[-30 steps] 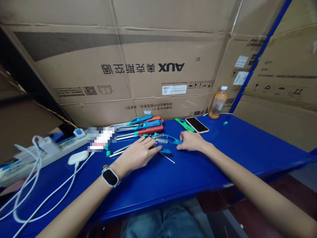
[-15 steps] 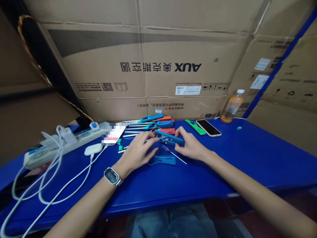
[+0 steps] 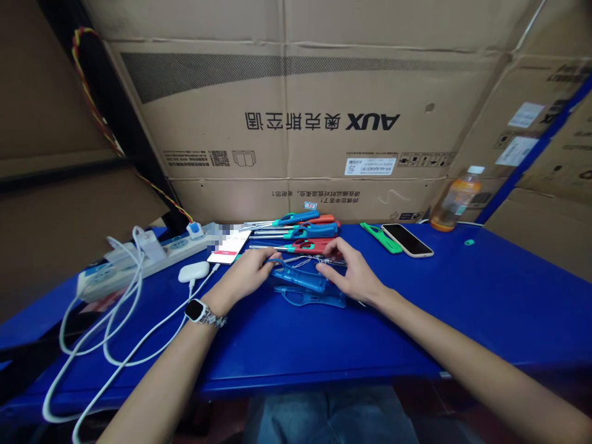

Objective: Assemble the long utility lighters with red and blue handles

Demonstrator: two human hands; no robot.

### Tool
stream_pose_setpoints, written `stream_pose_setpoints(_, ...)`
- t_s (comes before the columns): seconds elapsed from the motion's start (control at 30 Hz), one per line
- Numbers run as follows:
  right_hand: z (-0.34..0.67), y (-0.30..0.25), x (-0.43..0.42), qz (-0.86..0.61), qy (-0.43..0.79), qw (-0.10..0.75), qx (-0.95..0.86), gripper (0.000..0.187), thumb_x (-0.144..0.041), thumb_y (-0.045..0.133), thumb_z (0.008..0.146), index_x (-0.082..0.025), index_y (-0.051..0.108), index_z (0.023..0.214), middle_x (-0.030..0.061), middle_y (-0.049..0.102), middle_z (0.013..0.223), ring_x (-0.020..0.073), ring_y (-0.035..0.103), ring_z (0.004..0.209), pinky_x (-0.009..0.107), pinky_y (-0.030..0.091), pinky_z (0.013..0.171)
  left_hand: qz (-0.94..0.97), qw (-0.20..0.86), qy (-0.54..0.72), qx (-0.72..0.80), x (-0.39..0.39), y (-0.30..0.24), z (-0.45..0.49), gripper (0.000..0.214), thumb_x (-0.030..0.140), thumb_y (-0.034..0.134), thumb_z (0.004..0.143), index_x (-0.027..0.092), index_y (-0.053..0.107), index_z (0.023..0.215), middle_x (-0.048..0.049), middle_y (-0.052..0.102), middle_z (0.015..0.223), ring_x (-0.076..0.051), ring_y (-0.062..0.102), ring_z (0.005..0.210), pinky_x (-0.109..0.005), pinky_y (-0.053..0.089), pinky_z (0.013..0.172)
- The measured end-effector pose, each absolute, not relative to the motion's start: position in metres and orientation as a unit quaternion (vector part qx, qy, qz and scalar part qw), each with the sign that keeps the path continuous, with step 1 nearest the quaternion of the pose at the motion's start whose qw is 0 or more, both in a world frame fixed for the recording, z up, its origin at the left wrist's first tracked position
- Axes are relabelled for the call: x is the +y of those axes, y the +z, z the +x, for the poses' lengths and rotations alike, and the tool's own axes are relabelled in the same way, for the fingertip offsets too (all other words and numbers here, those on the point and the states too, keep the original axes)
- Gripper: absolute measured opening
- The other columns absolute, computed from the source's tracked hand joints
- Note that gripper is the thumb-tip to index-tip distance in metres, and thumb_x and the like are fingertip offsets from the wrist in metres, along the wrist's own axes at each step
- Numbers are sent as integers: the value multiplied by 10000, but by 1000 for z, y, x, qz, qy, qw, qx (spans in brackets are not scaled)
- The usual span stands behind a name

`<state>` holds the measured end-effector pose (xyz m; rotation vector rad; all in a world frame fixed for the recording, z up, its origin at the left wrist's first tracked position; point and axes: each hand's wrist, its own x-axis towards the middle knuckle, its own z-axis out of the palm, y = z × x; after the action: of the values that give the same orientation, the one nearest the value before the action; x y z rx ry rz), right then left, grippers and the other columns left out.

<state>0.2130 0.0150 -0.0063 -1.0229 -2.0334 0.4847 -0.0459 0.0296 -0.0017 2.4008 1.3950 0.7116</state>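
My left hand [image 3: 252, 272] pinches the end of a blue lighter casing half [image 3: 303, 279], tilted just above the table. My right hand [image 3: 354, 271] is closed at the casing's far side, its thumb and fingers around the lighter's small inner parts [image 3: 324, 260], from which thin white wires run. A second blue casing half [image 3: 314, 298] lies below on the table. A thin metal shaft [image 3: 362, 303] sticks out under my right wrist, the rest of it covered. Beyond my hands lie several long-necked gas lighters, among them a blue one [image 3: 317, 230] and a red one [image 3: 312, 246].
A green casing piece [image 3: 382, 238] and a phone [image 3: 407, 240] lie at the right, with an orange drink bottle [image 3: 457, 200] behind. On the left are a power strip [image 3: 178, 248], a white earbud case [image 3: 193, 271] and looped white cables [image 3: 139, 277]. Cardboard [image 3: 324, 80] walls the back.
The blue casing has come away from my right hand into my left, and white wires now show between the hands. My right hand has lowered over the screwdriver. The whole view has shifted slightly.
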Motion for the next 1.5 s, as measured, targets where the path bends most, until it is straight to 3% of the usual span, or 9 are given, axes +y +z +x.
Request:
stream_pose_setpoints(0.17,215,-11,0,-375,112,253,-885,364,-527,724,766,-201,571,820,30,598,899,206,535,885,392,384,881,778,174,196,571,29,0,-52,246,294,436,900,183,616,774,0,592,502,-176,549,490,-266,368,537)
stream_pose_setpoints(0.3,210,-14,0,-339,108,179,-917,243,-419,729,802,-214,642,899,28,639,941,220,549,960,411,356,917,747,204,190,604,26,2,-51,259,303,431,910,176,632,808,10,601,460,-151,497,413,-240,334,474)
stream_pose_setpoints(0.47,214,-18,7,-315,89,189,-926,103,-276,631,890,-206,664,958,47,670,993,209,572,972,388,367,911,705,257,216,624,24,4,-45,199,344,498,899,177,605,902,41,581,467,-119,431,310,-217,295,368)
stream_pose_setpoints(0.63,215,-19,3,-302,71,205,-928,225,-372,638,895,-222,679,1058,62,652,1042,215,585,1007,404,375,934,713,309,252,576,24,-1,-39,193,354,481,920,184,567,957,42,583,556,-98,454,332,-196,330,353)
stream_pose_setpoints(0.83,212,-12,8,-404,69,314,-856,363,-374,638,874,-200,593,1190,97,545,1117,210,586,951,358,481,844,736,335,296,509,23,-4,-29,273,401,438,947,169,579,963,39,549,564,-90,462,396,-180,348,395)
stream_pose_setpoints(1.0,215,-6,29,-396,65,250,-881,310,-389,633,904,-233,622,1171,77,604,1175,236,557,1107,398,423,937,727,359,303,502,25,-5,-25,302,399,427,957,162,591,1047,35,535,571,-92,471,429,-165,341,387)
stream_pose_setpoints(1.13,216,3,51,-395,61,220,-890,312,-388,702,856,-206,658,1105,66,645,1131,220,590,1021,366,408,870,715,378,318,495,37,-10,-25,351,410,441,951,162,570,1162,7,572,648,-123,531,505,-181,385,386)
stream_pose_setpoints(1.33,219,10,78,-382,3,233,-894,266,-359,729,823,-185,685,1019,65,673,1057,224,606,988,366,406,864,803,175,312,477,58,-7,-31,373,347,534,921,173,564,1250,-105,664,1111,-221,648,920,-342,550,733)
stream_pose_setpoints(1.5,217,6,97,-423,9,246,-872,267,-360,721,819,-186,692,1020,78,679,1081,232,620,948,395,437,854,848,71,297,433,76,-6,-33,349,257,526,931,189,556,1272,-111,603,1315,-262,568,1209,-438,462,1025)
